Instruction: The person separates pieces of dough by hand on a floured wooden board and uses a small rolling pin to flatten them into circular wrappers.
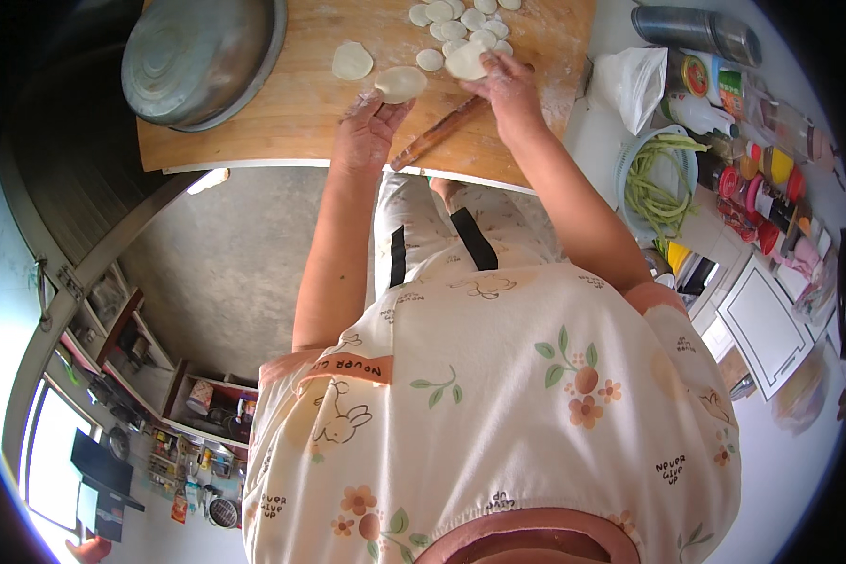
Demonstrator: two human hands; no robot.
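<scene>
My left hand holds a thin round dough wrapper at its fingertips, palm turned up, above the floured wooden board. Pinched between the thumb and fingers of my right hand is another flattened dough wrapper. It partly covers several small dough discs clustered behind it. One more rolled wrapper lies flat to the left, and a single small disc sits between the hands. A wooden rolling pin rests slantwise near the board's front edge, its far end close under my right wrist.
A large metal basin stands on the board's left side. On the right are a white plastic bag, a light-blue basket of green beans, a dark cylindrical flask and crowded jars and bottles.
</scene>
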